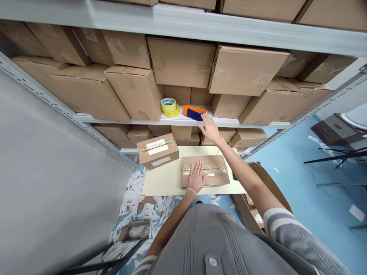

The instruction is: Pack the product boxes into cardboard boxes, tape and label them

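Observation:
My left hand (196, 178) lies flat, fingers stretched out, on a taped cardboard box (219, 173) on the pale yellow board. Up at the shelf, my right hand (210, 129) reaches with fingers apart to an orange and dark blue tape dispenser (195, 113). Its fingertips are at the dispenser's right end; whether they touch it I cannot tell. Left of the dispenser, two yellow tape rolls (169, 107) are stacked on the white shelf. A second taped box (157, 151) with white labels sits at the board's left side, turned at an angle.
Cardboard boxes (182, 63) fill the metal shelves ahead. On the floor at left lie many white paper strips (137, 198) and an open small box (133, 232). A large open carton (269, 183) holding boxes stands right of my body. A grey wall (54, 183) is at left.

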Action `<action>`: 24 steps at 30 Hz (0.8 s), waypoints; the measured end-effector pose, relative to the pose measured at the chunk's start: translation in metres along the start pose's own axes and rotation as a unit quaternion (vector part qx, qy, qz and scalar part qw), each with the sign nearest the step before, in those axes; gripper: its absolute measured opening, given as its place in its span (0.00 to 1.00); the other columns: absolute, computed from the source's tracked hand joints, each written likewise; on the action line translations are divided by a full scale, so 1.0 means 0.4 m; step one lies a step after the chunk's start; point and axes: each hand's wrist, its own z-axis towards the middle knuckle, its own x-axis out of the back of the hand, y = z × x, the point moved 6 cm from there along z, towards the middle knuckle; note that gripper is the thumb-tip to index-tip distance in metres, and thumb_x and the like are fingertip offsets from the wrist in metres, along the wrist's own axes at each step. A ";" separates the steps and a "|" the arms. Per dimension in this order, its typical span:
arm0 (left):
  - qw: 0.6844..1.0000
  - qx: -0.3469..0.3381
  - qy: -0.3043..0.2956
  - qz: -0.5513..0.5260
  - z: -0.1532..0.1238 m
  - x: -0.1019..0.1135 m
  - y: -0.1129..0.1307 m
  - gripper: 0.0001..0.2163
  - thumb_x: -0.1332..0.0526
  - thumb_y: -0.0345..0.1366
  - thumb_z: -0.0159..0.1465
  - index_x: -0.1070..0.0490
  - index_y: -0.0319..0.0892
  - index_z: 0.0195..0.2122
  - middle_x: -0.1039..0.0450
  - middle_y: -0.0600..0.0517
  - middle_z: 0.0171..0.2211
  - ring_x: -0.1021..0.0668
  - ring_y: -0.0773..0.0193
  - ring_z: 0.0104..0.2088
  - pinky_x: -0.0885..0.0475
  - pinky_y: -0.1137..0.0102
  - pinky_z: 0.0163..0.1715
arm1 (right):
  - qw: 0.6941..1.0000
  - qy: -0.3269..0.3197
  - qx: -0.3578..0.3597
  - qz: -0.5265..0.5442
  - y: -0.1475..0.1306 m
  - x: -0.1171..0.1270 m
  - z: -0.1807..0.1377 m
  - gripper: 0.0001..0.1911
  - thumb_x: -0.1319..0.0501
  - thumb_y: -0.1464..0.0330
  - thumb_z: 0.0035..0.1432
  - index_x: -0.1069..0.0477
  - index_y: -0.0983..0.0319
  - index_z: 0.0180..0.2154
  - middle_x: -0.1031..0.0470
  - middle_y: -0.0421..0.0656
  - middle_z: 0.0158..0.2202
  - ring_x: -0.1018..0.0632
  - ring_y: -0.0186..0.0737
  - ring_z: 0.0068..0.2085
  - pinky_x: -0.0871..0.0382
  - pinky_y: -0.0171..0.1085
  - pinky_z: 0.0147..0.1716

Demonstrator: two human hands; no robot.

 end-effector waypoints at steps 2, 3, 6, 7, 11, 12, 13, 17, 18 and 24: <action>1.000 -0.001 -0.005 -0.019 0.005 0.013 -0.006 0.29 0.55 0.45 0.69 0.51 0.36 0.68 0.49 0.45 0.68 0.48 0.57 0.69 0.56 0.52 0.69 | 1.000 -0.003 -0.014 0.002 0.001 0.000 0.093 0.30 0.52 0.64 0.66 0.48 0.71 0.66 0.43 0.55 0.66 0.42 0.51 0.66 0.53 0.51 0.65; 0.999 -0.004 -0.007 -0.033 0.008 0.022 -0.008 0.28 0.55 0.44 0.69 0.50 0.36 0.68 0.49 0.44 0.68 0.48 0.56 0.69 0.57 0.52 0.69 | 0.999 -0.010 -0.033 0.001 0.004 -0.007 0.128 0.29 0.50 0.65 0.66 0.46 0.72 0.65 0.40 0.57 0.64 0.39 0.53 0.64 0.51 0.51 0.64; 0.996 -0.011 -0.012 -0.084 0.013 0.045 -0.017 0.28 0.56 0.44 0.70 0.48 0.37 0.68 0.49 0.45 0.68 0.47 0.53 0.69 0.60 0.53 0.69 | 0.994 -0.036 -0.100 -0.005 0.020 -0.042 0.187 0.26 0.49 0.66 0.65 0.40 0.73 0.60 0.32 0.60 0.58 0.34 0.55 0.60 0.46 0.52 0.61; 0.995 -0.011 -0.014 -0.099 0.014 0.051 -0.019 0.28 0.55 0.45 0.69 0.48 0.38 0.68 0.49 0.45 0.68 0.47 0.52 0.69 0.60 0.54 0.69 | 0.992 -0.040 -0.116 -0.006 0.025 -0.052 0.193 0.24 0.48 0.66 0.65 0.38 0.73 0.59 0.31 0.60 0.56 0.33 0.55 0.58 0.45 0.53 0.60; 0.992 -0.005 -0.016 -0.123 0.015 0.056 -0.025 0.27 0.55 0.45 0.69 0.47 0.38 0.67 0.48 0.45 0.68 0.46 0.51 0.68 0.61 0.54 0.70 | 0.992 -0.013 -0.127 -0.001 0.027 -0.058 0.185 0.17 0.49 0.67 0.65 0.31 0.69 0.51 0.27 0.57 0.51 0.32 0.53 0.55 0.43 0.50 0.58; 0.993 -0.008 -0.013 -0.118 0.015 0.055 -0.025 0.27 0.55 0.45 0.70 0.47 0.38 0.67 0.48 0.45 0.68 0.46 0.52 0.68 0.61 0.54 0.70 | 0.992 -0.005 -0.125 0.004 0.026 -0.053 0.178 0.16 0.49 0.68 0.65 0.30 0.69 0.49 0.27 0.57 0.50 0.31 0.52 0.55 0.43 0.49 0.57; 0.994 -0.010 -0.010 -0.110 0.016 0.052 -0.025 0.27 0.56 0.45 0.70 0.47 0.38 0.67 0.48 0.45 0.68 0.46 0.52 0.68 0.60 0.54 0.70 | 0.992 0.002 -0.124 0.012 0.027 -0.046 0.169 0.15 0.49 0.68 0.65 0.30 0.68 0.48 0.26 0.56 0.49 0.31 0.52 0.53 0.42 0.48 0.56; 0.998 -0.015 -0.007 -0.063 0.019 0.036 -0.028 0.27 0.56 0.45 0.70 0.47 0.36 0.67 0.48 0.45 0.68 0.46 0.56 0.68 0.58 0.52 0.69 | 0.978 0.042 -0.142 0.146 0.056 -0.007 0.116 0.15 0.50 0.63 0.66 0.29 0.65 0.42 0.24 0.50 0.41 0.28 0.47 0.44 0.36 0.43 0.49; 0.999 -0.015 -0.008 -0.052 0.020 0.033 -0.029 0.27 0.56 0.45 0.70 0.47 0.36 0.67 0.48 0.45 0.68 0.46 0.57 0.68 0.57 0.52 0.69 | 0.964 0.054 -0.156 0.208 0.072 0.001 0.095 0.16 0.50 0.61 0.66 0.29 0.65 0.40 0.24 0.47 0.38 0.27 0.45 0.42 0.35 0.41 0.47; 0.999 -0.014 -0.019 -0.037 0.023 0.028 -0.029 0.27 0.56 0.45 0.70 0.48 0.37 0.67 0.48 0.46 0.68 0.46 0.58 0.69 0.59 0.53 0.69 | 0.827 0.097 -0.298 0.466 0.204 0.006 -0.116 0.26 0.49 0.47 0.60 0.33 0.62 0.27 0.30 0.39 0.25 0.28 0.37 0.30 0.33 0.35 0.34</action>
